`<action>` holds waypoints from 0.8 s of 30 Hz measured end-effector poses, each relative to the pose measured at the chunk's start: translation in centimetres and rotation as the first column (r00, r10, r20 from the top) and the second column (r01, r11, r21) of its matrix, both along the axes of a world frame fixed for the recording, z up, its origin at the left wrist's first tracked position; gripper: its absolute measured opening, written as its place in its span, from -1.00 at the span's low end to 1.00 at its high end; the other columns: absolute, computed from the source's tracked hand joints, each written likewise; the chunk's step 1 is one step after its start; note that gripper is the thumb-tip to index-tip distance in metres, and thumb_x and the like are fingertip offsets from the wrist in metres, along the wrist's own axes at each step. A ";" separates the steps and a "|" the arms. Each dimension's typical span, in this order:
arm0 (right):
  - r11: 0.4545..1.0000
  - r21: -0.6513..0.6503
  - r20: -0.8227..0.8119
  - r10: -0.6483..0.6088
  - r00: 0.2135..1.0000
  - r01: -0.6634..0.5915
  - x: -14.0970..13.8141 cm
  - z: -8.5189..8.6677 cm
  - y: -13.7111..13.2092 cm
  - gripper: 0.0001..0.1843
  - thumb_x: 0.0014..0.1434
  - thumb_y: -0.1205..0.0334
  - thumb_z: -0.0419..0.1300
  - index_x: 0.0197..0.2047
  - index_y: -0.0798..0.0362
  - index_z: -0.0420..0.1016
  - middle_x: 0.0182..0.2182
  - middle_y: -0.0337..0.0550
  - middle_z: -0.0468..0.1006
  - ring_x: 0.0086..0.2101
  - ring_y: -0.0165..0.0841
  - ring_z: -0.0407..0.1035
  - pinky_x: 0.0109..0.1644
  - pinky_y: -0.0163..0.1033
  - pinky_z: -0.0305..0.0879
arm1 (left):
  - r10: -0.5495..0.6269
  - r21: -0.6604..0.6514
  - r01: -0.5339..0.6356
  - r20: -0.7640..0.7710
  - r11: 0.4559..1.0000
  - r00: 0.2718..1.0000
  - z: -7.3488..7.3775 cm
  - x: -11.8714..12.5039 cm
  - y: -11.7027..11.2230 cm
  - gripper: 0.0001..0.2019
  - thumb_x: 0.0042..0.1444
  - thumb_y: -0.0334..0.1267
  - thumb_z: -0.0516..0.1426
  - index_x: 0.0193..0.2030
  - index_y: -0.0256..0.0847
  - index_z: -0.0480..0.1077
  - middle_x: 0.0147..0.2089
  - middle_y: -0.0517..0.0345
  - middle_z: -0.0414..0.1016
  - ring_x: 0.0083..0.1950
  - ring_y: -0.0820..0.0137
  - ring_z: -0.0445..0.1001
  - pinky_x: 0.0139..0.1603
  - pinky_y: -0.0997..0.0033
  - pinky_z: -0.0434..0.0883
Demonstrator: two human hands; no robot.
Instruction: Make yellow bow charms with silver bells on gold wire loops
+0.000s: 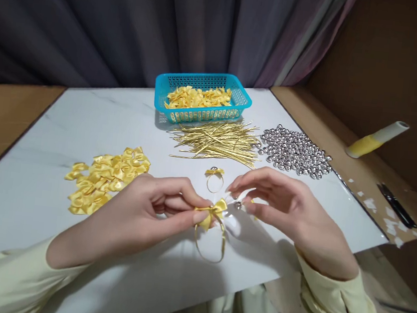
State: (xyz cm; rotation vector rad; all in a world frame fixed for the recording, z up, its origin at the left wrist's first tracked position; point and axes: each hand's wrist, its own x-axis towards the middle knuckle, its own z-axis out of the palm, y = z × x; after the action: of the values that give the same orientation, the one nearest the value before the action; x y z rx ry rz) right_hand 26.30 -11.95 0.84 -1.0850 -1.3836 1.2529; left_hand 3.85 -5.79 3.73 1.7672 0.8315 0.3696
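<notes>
My left hand (165, 202) is closed, pinching a yellow satin bow (215, 210) between thumb and fingers. A gold twist tie (207, 261) hangs below the bow in a loop. My right hand (282, 205) is beside it, fingers curved and apart. Close to its thumb tip is a small shiny silver bell (238, 205); whether the fingers touch it I cannot tell. Just beyond the hands lies another yellow bow (214, 171) with a silver bell and a gold loop. A bit of yellow shows behind my right thumb, mostly hidden.
Loose yellow bows (110, 178) lie at left. A blue basket (202, 113) of yellow bows stands at the back, with gold twist ties (218, 140) before it. Silver bells (294, 151) are heaped at right. Past the table edge are a yellow-and-white roll (378, 139) and a black pen-like tool (396, 205).
</notes>
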 end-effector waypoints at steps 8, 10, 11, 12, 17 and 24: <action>0.909 0.417 0.403 -0.193 0.894 0.009 -2.3 1.5 -2.8 -0.82 0.18 0.36 0.27 -0.12 0.08 0.48 -0.25 -0.13 0.46 -0.20 -0.35 0.33 -0.15 -0.24 0.31 | -0.037 -0.001 0.037 -0.067 0.999 0.997 -0.1 0.1 -0.5 -0.96 0.11 -0.32 0.20 -0.33 -0.19 0.50 -0.50 0.33 0.60 -0.50 0.59 0.48 -0.49 0.74 0.35; 0.897 0.441 0.457 -0.190 0.869 -0.036 -2.7 1.3 -3.0 -0.84 0.22 0.41 0.21 -0.11 0.07 0.46 -0.24 -0.11 0.47 -0.20 -0.33 0.31 -0.15 -0.22 0.30 | -0.025 0.009 0.026 -0.062 1.000 0.998 -0.1 0.2 -0.7 -0.94 0.12 -0.31 0.19 -0.34 -0.21 0.50 -0.50 0.30 0.60 -0.49 0.56 0.48 -0.48 0.70 0.36; 0.897 0.440 0.476 -0.184 0.860 -0.052 -2.8 1.1 -3.0 -0.85 0.24 0.43 0.17 -0.12 0.07 0.45 -0.25 -0.11 0.47 -0.20 -0.32 0.31 -0.15 -0.21 0.30 | -0.022 0.012 0.023 -0.060 1.000 0.998 -0.2 0.2 -0.7 -0.92 0.12 -0.30 0.18 -0.35 -0.21 0.49 -0.51 0.29 0.59 -0.49 0.55 0.47 -0.48 0.68 0.36; 0.898 0.437 0.489 -0.179 0.854 -0.062 -2.9 0.9 -3.0 -0.84 0.26 0.45 0.14 -0.13 0.06 0.45 -0.26 -0.11 0.48 -0.22 -0.31 0.30 -0.16 -0.21 0.30 | -0.020 0.017 0.021 -0.061 1.000 0.998 -0.2 0.2 -0.8 -0.92 0.12 -0.29 0.18 -0.35 -0.22 0.49 -0.53 0.29 0.59 -0.50 0.55 0.46 -0.49 0.66 0.35; 0.907 0.416 0.488 -0.164 0.857 -0.063 -3.0 0.1 -2.9 -0.82 0.27 0.48 0.09 -0.15 0.05 0.42 -0.30 -0.13 0.48 -0.25 -0.31 0.30 -0.20 -0.19 0.29 | -0.040 0.005 0.040 -0.072 0.999 0.997 -0.2 0.1 -0.8 -0.93 0.11 -0.28 0.20 -0.35 -0.19 0.49 -0.56 0.34 0.55 -0.51 0.55 0.45 -0.50 0.67 0.33; 0.913 0.389 0.517 -0.105 0.849 -0.124 -2.7 0.1 -2.8 -0.82 0.26 0.50 0.09 -0.16 0.08 0.42 -0.29 -0.16 0.47 -0.23 -0.33 0.26 -0.17 -0.21 0.24 | -0.065 -0.065 0.059 -0.101 0.996 0.993 -0.3 0.1 -0.8 -0.90 0.12 -0.24 0.19 -0.37 -0.20 0.47 -0.51 0.31 0.59 -0.49 0.55 0.45 -0.46 0.68 0.31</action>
State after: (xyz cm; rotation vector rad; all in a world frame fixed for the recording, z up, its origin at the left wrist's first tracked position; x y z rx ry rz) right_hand 23.59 -14.75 0.91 -1.1632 -1.9658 0.6219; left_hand 3.95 -6.56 3.47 1.7620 0.8493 0.2110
